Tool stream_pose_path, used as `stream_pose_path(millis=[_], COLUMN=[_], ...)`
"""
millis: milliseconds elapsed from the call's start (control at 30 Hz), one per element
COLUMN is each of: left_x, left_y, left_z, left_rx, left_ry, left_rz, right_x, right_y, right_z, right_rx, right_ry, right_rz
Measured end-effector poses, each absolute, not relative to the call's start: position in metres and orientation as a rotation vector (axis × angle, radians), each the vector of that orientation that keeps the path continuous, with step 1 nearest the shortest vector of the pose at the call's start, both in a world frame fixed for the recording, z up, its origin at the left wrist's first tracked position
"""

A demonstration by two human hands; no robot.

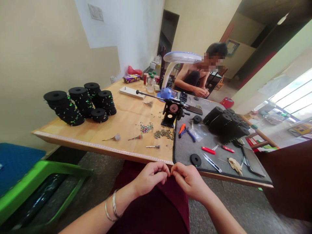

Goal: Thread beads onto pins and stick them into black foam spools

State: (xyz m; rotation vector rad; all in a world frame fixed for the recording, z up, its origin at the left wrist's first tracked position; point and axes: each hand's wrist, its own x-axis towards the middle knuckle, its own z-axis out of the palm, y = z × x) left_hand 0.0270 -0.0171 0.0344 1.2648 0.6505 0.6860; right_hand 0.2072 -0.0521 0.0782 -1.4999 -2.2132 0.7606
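Note:
My left hand [153, 177] and my right hand [187, 178] meet in front of the table edge, fingertips close together. Both are closed in a pinch; whatever they hold is too small to make out. Nearest to my right hand lies a black foam spool [195, 160] on a grey mat [180, 152]. Beyond my left hand, several small brushes, one of them white-handled [153, 147], lie on the wooden table top [122, 123]. Further in are a pile of small metal pieces [163, 133] and colored beads [146, 127].
Stacks of black foam spools [64, 107] stand at left, more [224, 123] at right. A black clamp device [173, 112] and a lamp [168, 78] stand mid-table. Pliers [187, 132], a cutter [212, 162] and red knives [208, 150] lie on the mat. Another person [200, 74] sits across.

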Motion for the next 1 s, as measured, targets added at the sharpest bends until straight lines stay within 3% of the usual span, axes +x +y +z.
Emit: stream_pose_path(millis=[1000], left_x=[0.027], left_y=[-0.009], left_z=[0.020], left_rx=[1.277], left_ry=[0.687], left_rz=[0.724], right_x=[0.209], right_y=[-0.051], right_z=[0.078], right_rx=[-1.430], right_ry=[-2.060], right_rz=[0.886])
